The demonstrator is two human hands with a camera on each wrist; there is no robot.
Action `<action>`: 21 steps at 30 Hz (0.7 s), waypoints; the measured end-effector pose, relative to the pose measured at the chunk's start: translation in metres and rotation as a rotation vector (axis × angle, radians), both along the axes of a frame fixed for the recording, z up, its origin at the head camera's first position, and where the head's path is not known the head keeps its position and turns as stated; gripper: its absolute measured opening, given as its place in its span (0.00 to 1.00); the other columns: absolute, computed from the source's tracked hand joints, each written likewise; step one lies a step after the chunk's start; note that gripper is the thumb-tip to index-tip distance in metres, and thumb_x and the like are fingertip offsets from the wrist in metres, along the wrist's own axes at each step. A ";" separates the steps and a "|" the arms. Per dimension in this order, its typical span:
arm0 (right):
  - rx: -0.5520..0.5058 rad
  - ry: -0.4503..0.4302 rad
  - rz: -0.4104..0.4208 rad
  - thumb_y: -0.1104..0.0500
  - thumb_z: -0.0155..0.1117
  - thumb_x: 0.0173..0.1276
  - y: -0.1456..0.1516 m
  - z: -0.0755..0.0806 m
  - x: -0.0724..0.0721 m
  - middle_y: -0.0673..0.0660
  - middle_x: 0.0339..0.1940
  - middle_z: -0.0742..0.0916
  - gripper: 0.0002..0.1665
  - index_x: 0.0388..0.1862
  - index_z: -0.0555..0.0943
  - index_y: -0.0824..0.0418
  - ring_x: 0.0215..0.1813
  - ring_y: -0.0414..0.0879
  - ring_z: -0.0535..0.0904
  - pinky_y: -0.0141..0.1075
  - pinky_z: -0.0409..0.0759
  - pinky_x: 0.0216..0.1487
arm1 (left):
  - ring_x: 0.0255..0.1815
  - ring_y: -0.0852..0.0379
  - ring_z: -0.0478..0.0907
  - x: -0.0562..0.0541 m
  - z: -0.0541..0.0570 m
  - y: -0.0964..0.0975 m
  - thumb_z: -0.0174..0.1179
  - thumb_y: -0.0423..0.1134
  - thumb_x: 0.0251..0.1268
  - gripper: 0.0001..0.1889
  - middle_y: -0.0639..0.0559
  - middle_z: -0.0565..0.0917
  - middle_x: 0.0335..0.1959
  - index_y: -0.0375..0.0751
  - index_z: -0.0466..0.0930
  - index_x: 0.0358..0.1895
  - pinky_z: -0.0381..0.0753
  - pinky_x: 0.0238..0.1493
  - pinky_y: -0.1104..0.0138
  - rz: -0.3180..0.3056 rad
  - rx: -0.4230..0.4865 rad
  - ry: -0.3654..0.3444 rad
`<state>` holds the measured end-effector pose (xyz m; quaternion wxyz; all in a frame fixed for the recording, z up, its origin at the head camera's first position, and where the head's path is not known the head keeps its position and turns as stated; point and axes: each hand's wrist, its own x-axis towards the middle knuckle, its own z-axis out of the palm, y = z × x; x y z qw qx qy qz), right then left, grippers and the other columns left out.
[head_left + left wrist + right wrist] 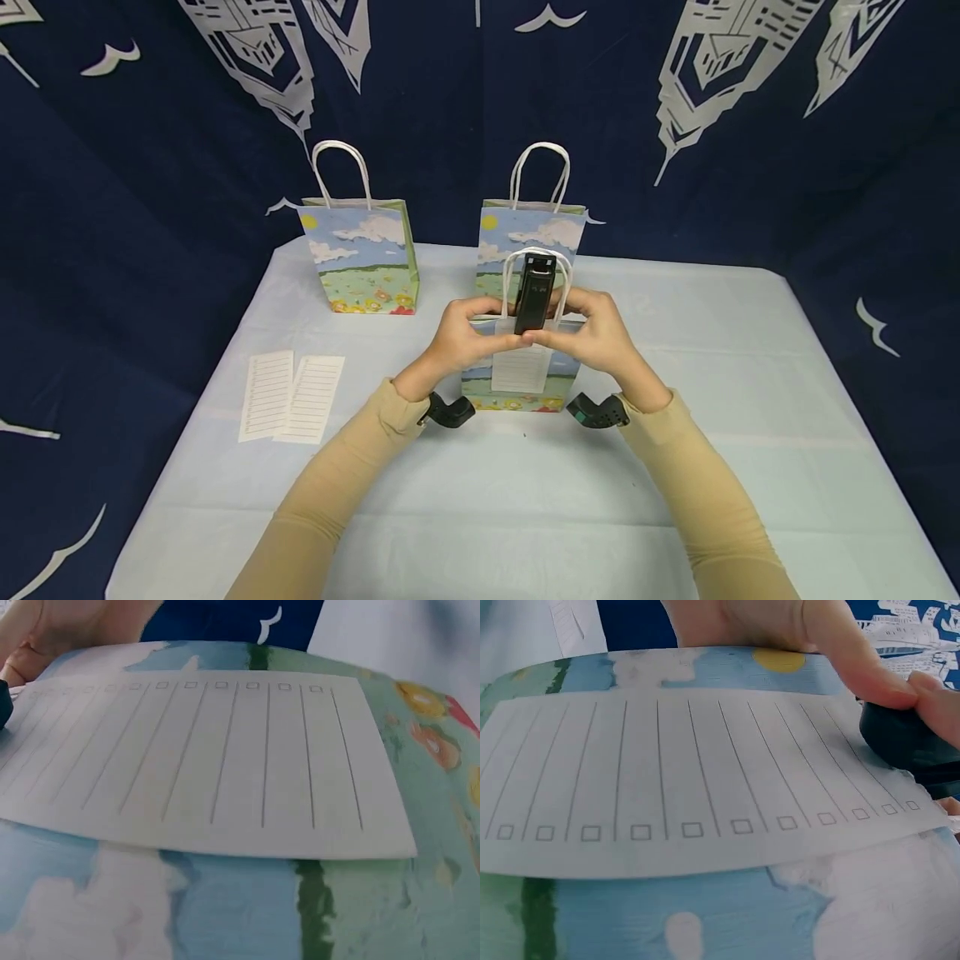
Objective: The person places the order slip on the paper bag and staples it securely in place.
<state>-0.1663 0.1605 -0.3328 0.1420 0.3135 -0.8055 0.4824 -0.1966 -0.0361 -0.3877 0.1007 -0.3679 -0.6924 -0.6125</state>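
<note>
At the middle of the table stands a paper gift bag with a sky-and-flowers print and white handles. A white lined sheet with small boxes lies against its front, reaching up to the top edge. A black stapler stands up over that edge, between the handles. My left hand and right hand grip it from both sides, thumbs meeting at its near end. Their other fingers are partly hidden behind the bag. In the right wrist view, the stapler's rounded end sits at the sheet's top, under the thumbs.
Two matching bags stand farther back, one at the back left and one directly behind the middle bag. Two more lined sheets lie overlapping on the left of the white-covered table. A dark blue patterned curtain hangs behind.
</note>
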 end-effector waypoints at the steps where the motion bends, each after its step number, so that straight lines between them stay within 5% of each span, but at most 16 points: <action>1: -0.001 0.000 0.001 0.75 0.76 0.41 -0.001 0.003 0.002 0.58 0.27 0.85 0.16 0.31 0.83 0.69 0.33 0.39 0.78 0.32 0.77 0.38 | 0.41 0.50 0.81 0.000 0.000 0.000 0.72 0.27 0.43 0.15 0.39 0.85 0.36 0.29 0.83 0.39 0.77 0.48 0.63 -0.002 0.003 -0.007; 4: -0.002 0.000 0.013 0.75 0.75 0.41 -0.002 0.009 0.005 0.57 0.27 0.85 0.15 0.31 0.82 0.70 0.33 0.39 0.78 0.32 0.77 0.38 | 0.40 0.49 0.81 0.003 0.003 0.000 0.72 0.25 0.43 0.15 0.38 0.84 0.36 0.28 0.83 0.38 0.77 0.49 0.63 0.002 -0.001 -0.034; 14: 0.020 -0.140 -0.014 0.68 0.80 0.42 0.012 -0.015 -0.010 0.45 0.30 0.84 0.18 0.34 0.83 0.65 0.38 0.39 0.78 0.38 0.76 0.46 | 0.43 0.43 0.79 0.023 0.036 -0.004 0.70 0.22 0.42 0.16 0.34 0.83 0.37 0.23 0.81 0.40 0.75 0.52 0.63 -0.014 -0.055 -0.084; 21: 0.002 -0.161 0.002 0.68 0.80 0.40 0.013 -0.015 -0.009 0.45 0.34 0.85 0.23 0.39 0.83 0.64 0.40 0.40 0.78 0.38 0.77 0.48 | 0.47 0.50 0.78 0.010 0.014 -0.006 0.75 0.29 0.39 0.22 0.42 0.84 0.41 0.31 0.82 0.44 0.74 0.53 0.63 -0.020 -0.064 -0.134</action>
